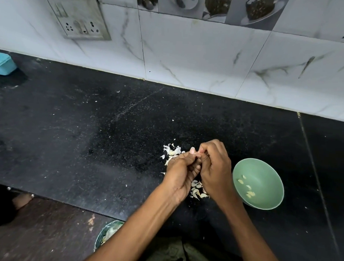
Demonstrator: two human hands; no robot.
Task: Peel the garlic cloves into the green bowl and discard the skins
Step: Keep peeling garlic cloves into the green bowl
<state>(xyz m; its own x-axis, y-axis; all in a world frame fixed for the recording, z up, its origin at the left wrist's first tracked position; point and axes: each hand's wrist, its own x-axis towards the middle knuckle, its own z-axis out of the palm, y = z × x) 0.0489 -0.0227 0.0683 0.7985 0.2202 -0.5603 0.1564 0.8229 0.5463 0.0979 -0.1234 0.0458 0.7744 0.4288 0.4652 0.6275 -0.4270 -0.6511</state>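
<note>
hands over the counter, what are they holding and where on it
Both the left hand and the right hand pinch one small garlic clove at their fingertips, above the skins. The fingers hide most of it, so the exact hold cannot be told.

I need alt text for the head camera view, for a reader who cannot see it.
Two hands, left hand and right hand, pinch a garlic clove over a black counter. Loose skins lie beneath; a green bowl at the right holds peeled cloves.

bowl right of hands, cloves inside, skins left
</note>
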